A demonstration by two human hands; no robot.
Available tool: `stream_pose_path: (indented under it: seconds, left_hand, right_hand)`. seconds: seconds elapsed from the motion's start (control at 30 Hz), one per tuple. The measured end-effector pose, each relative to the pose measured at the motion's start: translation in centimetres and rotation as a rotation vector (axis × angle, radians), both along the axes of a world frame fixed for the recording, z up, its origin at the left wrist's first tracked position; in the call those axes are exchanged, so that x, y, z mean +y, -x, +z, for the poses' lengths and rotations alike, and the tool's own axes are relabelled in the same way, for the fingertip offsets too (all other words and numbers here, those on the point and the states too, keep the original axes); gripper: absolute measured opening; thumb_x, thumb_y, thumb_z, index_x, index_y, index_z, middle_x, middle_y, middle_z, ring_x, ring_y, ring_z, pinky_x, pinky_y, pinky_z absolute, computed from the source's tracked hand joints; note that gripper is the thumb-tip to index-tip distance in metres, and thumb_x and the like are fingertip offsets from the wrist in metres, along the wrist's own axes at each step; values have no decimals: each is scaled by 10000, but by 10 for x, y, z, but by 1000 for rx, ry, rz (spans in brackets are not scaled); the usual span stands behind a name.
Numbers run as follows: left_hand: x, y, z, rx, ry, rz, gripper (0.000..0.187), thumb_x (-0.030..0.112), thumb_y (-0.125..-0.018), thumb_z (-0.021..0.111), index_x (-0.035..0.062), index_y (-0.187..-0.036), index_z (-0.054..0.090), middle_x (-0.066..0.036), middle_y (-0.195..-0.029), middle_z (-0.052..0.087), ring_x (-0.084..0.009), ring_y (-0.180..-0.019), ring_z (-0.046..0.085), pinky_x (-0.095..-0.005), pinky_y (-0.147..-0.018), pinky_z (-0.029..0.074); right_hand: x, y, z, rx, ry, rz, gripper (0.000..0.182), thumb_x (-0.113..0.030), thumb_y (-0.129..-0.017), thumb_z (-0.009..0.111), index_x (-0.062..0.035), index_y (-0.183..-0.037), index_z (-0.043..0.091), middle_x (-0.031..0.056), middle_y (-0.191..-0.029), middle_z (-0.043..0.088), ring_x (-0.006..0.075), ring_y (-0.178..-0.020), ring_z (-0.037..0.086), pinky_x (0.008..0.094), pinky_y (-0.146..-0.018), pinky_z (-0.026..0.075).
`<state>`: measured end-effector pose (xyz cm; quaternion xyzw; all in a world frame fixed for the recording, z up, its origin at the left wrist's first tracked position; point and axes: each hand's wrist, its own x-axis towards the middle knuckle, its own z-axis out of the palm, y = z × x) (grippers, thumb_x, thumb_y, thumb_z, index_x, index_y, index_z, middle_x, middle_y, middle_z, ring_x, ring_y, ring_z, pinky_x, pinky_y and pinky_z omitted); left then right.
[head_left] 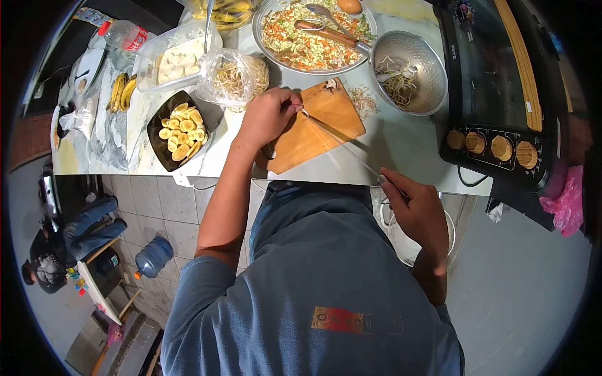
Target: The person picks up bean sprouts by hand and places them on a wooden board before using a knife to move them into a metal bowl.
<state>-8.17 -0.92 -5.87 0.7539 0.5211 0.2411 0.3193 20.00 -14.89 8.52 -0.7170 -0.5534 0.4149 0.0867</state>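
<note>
A wooden cutting board [323, 135] lies at the counter's front edge. Over its left part, my left hand [266, 119] pinches a small pale thing too small to name, right at the tip of a long thin knife [342, 145]. The knife's handle is in my closed right hand [415, 210], beyond the counter edge, and the blade slants up and left across the board. A small brownish-white piece [332, 84] sits at the board's far edge. Thin pale sprouts [362, 101] are scattered on the counter just right of the board.
Around the board stand a bag of sprouts [233, 79], a bowl of banana slices [182, 133], a plastic container [147, 72], a tray of chopped vegetables [285, 37], a metal bowl [428, 66] and a black oven [495, 81]. A person [50, 266] is at the far left.
</note>
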Motion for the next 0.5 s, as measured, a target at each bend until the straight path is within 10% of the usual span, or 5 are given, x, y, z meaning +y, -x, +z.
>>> stream_pose_path:
  seconds: [0.5]
  left_hand:
    - [1,1,2,-10,20,-4,73,133,-866,736,82,-917,724,-130,-874,697,-345,-830,677,-429,-735,533]
  right_hand:
    - [3,-2,0,-29,-23,36,310,-288,-974,655,-114,-1218,733,192,-842,728,344,-754,721,387,-714,538]
